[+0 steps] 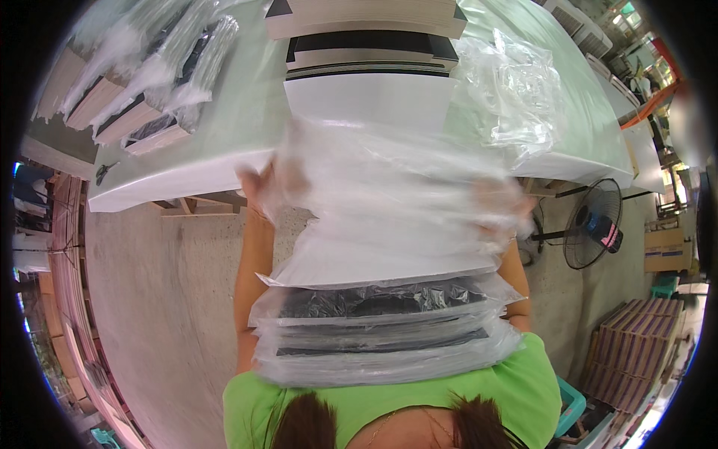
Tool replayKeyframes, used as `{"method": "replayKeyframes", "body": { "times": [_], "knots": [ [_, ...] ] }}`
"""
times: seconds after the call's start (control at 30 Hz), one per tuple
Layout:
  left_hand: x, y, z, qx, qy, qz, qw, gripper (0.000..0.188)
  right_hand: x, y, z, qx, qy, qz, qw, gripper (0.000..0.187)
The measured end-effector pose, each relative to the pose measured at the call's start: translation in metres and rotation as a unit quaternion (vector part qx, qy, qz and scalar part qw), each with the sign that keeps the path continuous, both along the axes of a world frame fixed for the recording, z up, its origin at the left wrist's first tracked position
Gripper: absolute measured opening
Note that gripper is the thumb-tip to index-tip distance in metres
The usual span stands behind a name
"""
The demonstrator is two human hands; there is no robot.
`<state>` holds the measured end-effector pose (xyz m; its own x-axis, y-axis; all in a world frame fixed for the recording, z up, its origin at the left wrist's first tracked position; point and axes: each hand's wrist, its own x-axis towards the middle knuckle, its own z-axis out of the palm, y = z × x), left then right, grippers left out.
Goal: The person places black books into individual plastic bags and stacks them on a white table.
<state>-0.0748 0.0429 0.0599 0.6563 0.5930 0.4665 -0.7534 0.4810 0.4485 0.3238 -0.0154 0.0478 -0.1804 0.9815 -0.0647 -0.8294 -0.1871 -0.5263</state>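
A wide sheet of clear plastic film (389, 165) is spread between my hands, smeared by motion. My left hand (277, 183) is at its left side, thumb apart from the blurred fingers. My right hand (501, 206) is at the right side, partly behind the film; its grip is hidden. Against my chest, between my forearms, lies a plastic-wrapped bundle (385, 325) with dark layers showing through. A white sheet (407, 251) adjoins its far edge. Beyond the film, a stack of black-covered, thick paper blocks (370, 52) stands on the table over a white surface (366, 97).
Several bagged paper blocks (127, 116) lie at the table's far left, near scissors (105, 172). Crumpled clear bags (520, 97) lie on the right of the pale green table (247, 97). A black fan (594, 224) and stacked cardboard (632, 352) stand on the right.
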Motion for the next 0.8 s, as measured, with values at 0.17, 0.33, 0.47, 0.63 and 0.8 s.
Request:
{"method": "replayKeyframes", "body": {
  "times": [0.17,0.33,0.47,0.63,0.8],
  "knots": [
    [0.001,-0.017,0.008,-0.027,0.346,0.257,0.902,0.075,0.031,0.039,0.042,0.046,-0.075,0.048,0.995,0.045],
    [0.004,0.038,0.033,0.064,0.432,0.558,0.706,0.032,-0.015,0.079,0.085,0.047,-0.406,0.034,0.912,0.019],
    [0.030,0.047,0.056,0.173,0.479,0.716,0.477,0.043,-0.038,0.112,0.075,0.190,-0.562,-0.251,0.765,0.009],
    [0.043,0.035,0.074,0.250,0.519,0.711,0.403,0.070,-0.063,0.126,0.087,0.268,-0.638,-0.358,0.627,0.036],
    [0.035,0.019,0.082,0.223,0.524,0.682,0.458,0.065,-0.043,0.131,0.085,0.315,-0.558,-0.272,0.718,0.039]
  ]
}}
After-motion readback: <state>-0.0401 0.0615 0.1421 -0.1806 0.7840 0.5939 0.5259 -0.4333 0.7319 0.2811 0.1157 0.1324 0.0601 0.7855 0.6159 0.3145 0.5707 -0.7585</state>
